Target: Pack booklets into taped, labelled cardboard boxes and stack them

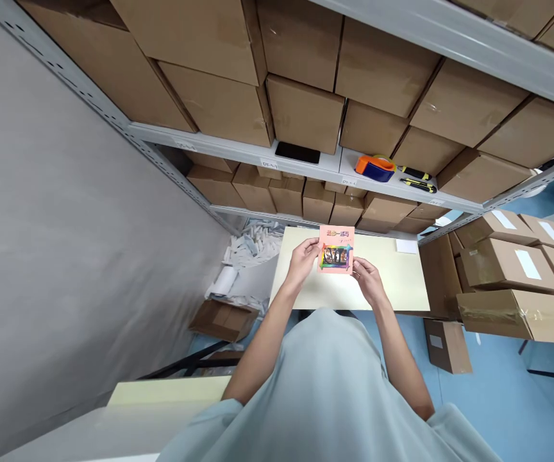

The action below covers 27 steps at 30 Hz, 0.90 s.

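I hold a small pink card (336, 242) with a rainbow-framed picture and coloured lettering above a pale yellow table (392, 282). My left hand (301, 260) grips the card's left edge with fingers closed on it. My right hand (367, 277) pinches its lower right corner. The card faces me, upright, over the table's far middle.
Grey metal shelving (238, 149) full of brown cartons stands behind the table. On a shelf lie a black phone (297, 153), an orange-and-blue tape dispenser (374, 168) and two utility knives (416, 179). Taped cartons (508, 276) stack at right. Packing paper (251, 247) and an open box (223, 318) lie at left.
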### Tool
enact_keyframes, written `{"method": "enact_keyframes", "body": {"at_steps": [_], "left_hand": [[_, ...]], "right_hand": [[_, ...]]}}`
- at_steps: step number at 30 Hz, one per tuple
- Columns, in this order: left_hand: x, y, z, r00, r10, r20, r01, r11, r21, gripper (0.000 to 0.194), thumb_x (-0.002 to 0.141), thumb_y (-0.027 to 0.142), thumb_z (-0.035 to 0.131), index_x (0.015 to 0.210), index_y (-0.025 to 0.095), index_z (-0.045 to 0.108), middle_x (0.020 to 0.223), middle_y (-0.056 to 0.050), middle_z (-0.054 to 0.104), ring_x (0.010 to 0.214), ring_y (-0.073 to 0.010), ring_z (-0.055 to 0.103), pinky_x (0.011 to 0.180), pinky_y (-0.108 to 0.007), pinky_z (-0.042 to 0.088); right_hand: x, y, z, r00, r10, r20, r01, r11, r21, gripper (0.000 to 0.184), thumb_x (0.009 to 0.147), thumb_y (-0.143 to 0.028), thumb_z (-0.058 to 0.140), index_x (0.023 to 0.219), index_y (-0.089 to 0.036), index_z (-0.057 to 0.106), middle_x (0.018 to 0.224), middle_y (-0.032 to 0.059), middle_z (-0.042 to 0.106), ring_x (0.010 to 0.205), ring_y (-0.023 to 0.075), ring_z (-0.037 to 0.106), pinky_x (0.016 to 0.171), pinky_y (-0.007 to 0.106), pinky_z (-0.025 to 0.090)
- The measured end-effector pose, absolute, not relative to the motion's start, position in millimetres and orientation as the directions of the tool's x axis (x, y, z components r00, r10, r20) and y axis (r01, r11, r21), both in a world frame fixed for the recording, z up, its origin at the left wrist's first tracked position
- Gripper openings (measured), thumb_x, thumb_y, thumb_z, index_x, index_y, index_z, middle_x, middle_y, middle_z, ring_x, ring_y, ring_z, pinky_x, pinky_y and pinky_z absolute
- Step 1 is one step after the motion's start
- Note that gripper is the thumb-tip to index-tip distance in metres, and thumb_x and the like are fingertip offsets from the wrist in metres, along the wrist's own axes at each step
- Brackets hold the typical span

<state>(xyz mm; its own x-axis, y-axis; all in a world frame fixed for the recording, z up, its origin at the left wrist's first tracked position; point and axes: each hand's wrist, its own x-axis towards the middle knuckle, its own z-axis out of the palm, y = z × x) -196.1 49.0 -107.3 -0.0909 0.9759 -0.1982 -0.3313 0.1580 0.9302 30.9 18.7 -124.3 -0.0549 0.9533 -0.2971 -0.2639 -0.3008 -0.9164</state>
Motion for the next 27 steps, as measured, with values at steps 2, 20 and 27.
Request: {"method": "enact_keyframes", "body": {"at_steps": [2, 20, 27], "left_hand": [[-195, 50, -106, -0.083, 0.974, -0.211, -0.339, 0.172, 0.925, 0.049, 0.080, 0.051, 0.088, 0.114, 0.018, 0.076, 0.123, -0.014, 0.080, 0.118, -0.0292, 0.074, 0.105, -0.040, 0.057], [-149, 60, -82, -0.031, 0.970, -0.243, -0.327, 0.220, 0.919, 0.058, 0.070, 0.054, 0.094, 0.110, 0.014, 0.080, 0.115, -0.015, 0.083, 0.109, -0.0305, 0.076, 0.098, -0.042, 0.059], [-120, 74, -66, 0.002, 0.982, -0.190, -0.345, 0.179, 0.921, 0.064, 0.067, 0.057, 0.098, 0.111, 0.015, 0.079, 0.114, -0.016, 0.083, 0.111, -0.0306, 0.077, 0.102, -0.045, 0.060]], "right_hand": [[28, 17, -124, -0.042, 0.954, -0.297, -0.285, -0.296, -0.911, 0.041, 0.077, -0.056, 0.094, 0.103, -0.026, 0.084, 0.109, 0.0061, 0.083, 0.093, 0.0211, 0.073, 0.089, 0.035, 0.058], [67, 40, -93, 0.125, 0.967, -0.221, -0.137, -0.204, -0.969, 0.050, 0.068, -0.059, 0.093, 0.099, -0.020, 0.084, 0.094, 0.0057, 0.081, 0.081, 0.0180, 0.064, 0.077, 0.033, 0.051], [99, 64, -73, 0.150, 0.974, -0.172, -0.119, -0.155, -0.981, 0.054, 0.068, -0.061, 0.094, 0.102, -0.020, 0.084, 0.106, 0.0088, 0.083, 0.087, 0.0203, 0.068, 0.078, 0.034, 0.052]]}}
